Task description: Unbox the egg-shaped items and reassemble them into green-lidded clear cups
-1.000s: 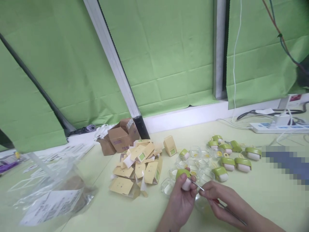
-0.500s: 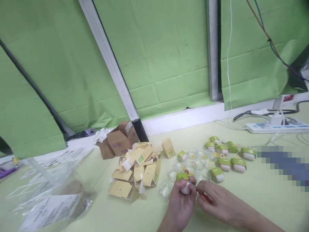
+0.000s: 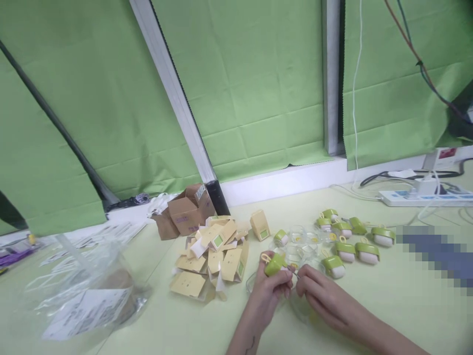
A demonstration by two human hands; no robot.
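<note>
My left hand [image 3: 269, 288] is closed around a small green-capped piece [image 3: 274, 264] with a yellow loop on it, held just above the table. My right hand [image 3: 320, 295] is closed in a pinch right beside it, with the tip of a thin metal tool [image 3: 294, 273] showing between its fingers and the piece. Under both hands lie several clear plastic shells [image 3: 300, 250]. Several more green-and-white pieces [image 3: 346, 244] lie in a cluster to the right of my hands.
A heap of small tan cartons [image 3: 214, 256] and a brown box [image 3: 186, 212] lie to the left. A clear plastic bag with paper [image 3: 79, 296] fills the near left. A white power strip [image 3: 424, 197] with cables runs along the back right. Green cloth hangs behind.
My left hand has turned the green piece, so its green cap and yellow loop now point up and left. My right hand has stayed at it with the tool.
</note>
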